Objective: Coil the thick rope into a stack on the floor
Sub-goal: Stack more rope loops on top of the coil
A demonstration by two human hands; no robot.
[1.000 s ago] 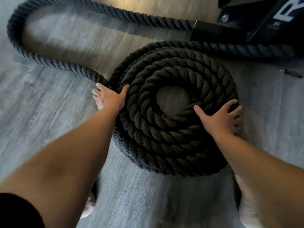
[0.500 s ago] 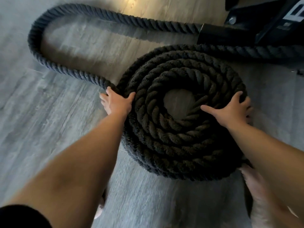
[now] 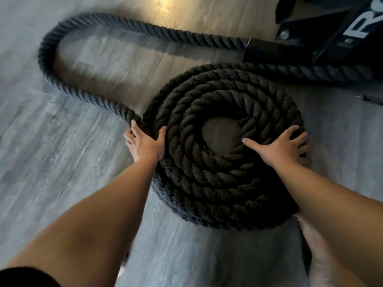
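A thick black twisted rope point(image 3: 217, 179) lies coiled in a round stack of several turns on the grey floor, with bare floor showing in its centre hole. A loose tail point(image 3: 47, 59) leaves the coil's left side, loops far left and runs back right to a black end sleeve point(image 3: 267, 50). My left hand point(image 3: 145, 143) grips the outer turn where the tail leaves, thumb on top. My right hand point(image 3: 279, 146) lies spread flat on the coil's right side, fingers draped over its outer edge.
Black gym equipment with white lettering point(image 3: 352, 27) stands at the top right, and another stretch of rope point(image 3: 323, 71) runs under it. My bare foot point(image 3: 317, 255) stands just below the coil at the right. Grey wood-look floor point(image 3: 62, 162) spreads to the left.
My right hand has slid along the coil's top from its near right part to its right side. The loose loop has drawn a little closer to the coil. My left hand keeps its hold.
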